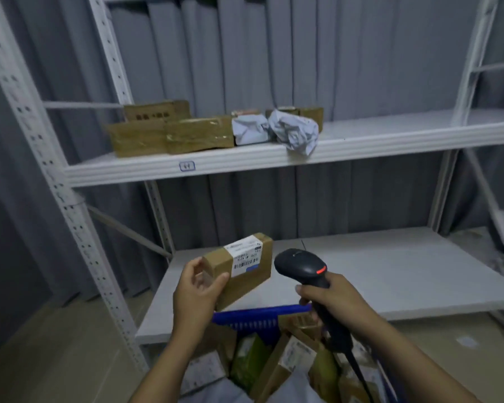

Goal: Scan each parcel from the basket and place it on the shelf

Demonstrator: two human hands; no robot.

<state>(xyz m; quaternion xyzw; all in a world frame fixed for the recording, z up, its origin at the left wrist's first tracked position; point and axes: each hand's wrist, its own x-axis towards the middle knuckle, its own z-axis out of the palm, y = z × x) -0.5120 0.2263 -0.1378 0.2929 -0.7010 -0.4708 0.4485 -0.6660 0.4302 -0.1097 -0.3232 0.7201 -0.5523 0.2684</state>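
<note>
Parcel [239,269] sits in left hand [197,289] grip, beside scanner [301,267].

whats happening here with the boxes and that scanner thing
A person is scanning parcels. The left hand holds a small brown cardboard box with its white barcode label facing the black handheld scanner in the right hand's grip. Below, the blue plastic basket holds more parcels. Several sit on the white metal shelf above.

The blue basket [262,314] is cut by the bottom edge. Its parcels [277,365] are blurred; the label text [245,255] on the held box is too small to read.
</note>
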